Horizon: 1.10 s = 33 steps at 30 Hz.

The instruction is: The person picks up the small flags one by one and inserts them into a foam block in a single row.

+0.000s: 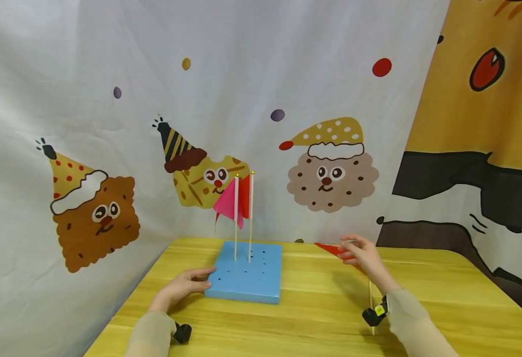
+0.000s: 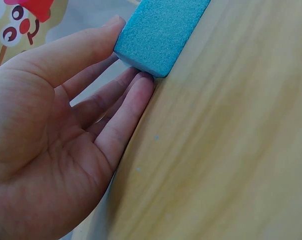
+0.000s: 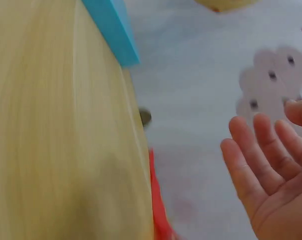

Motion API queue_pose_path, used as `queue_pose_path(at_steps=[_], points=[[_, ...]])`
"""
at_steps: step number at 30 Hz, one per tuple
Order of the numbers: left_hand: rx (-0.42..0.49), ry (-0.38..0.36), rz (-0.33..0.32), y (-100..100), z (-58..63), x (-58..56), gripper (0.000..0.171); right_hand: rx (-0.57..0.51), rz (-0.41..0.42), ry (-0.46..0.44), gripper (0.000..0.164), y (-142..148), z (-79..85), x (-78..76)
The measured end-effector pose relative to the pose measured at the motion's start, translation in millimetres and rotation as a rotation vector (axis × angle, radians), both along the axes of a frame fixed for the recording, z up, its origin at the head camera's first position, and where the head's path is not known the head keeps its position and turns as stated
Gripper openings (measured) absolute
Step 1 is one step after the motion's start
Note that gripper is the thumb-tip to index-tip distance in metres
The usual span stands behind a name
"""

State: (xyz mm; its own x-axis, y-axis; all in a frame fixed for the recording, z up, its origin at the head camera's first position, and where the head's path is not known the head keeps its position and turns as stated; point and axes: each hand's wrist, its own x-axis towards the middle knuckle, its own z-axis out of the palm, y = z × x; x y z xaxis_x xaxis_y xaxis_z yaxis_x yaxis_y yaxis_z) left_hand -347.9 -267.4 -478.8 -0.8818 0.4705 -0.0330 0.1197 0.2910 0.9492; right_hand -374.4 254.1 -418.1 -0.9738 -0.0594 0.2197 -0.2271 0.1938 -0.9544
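Observation:
A blue foam block (image 1: 243, 285) with small holes lies on the table, and two flags on thin sticks stand upright in it. One is a pink flag (image 1: 227, 201), the other a red flag (image 1: 245, 198). My left hand (image 1: 185, 286) touches the block's left side, thumb at its upper edge and straight fingers low against it, as the left wrist view shows. Off to the right, another red flag (image 1: 327, 248) lies on the table, its stick (image 1: 370, 292) partly hidden under my right arm. Above that flag hovers my right hand (image 1: 360, 253), fingers loosely extended and holding nothing.
The yellow wood-grain table (image 1: 305, 322) ends at the back near a white curtain (image 1: 252, 59) printed with cartoon cookies. Bare tabletop separates the blue block from the lying flag. A dark wrist camera (image 1: 182, 333) sits on the left wrist, with another on the right.

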Motion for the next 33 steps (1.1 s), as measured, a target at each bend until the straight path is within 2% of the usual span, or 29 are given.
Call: queue_pose_path(at_steps=[6,12,18,27,33], points=[[-0.018,0.008,0.003,-0.4,2.0,0.0,0.057,0.05,-0.045,-0.13,0.046,44.4,-12.4,11.2],[-0.012,0.0,-0.002,0.8,3.5,1.1,0.057,0.11,-0.042,-0.233,0.057,69.4,-26.8,19.5],[-0.026,0.021,0.001,1.1,2.7,1.9,0.057,0.138,-0.022,-0.289,0.047,83.1,-35.0,21.6],[-0.031,0.027,0.003,0.0,5.0,2.0,0.058,0.257,-0.006,-0.339,0.024,89.3,-38.1,28.8],[-0.018,0.016,-0.006,0.1,3.3,1.5,0.057,0.346,-0.014,-0.34,0.021,84.9,-42.4,30.7]])
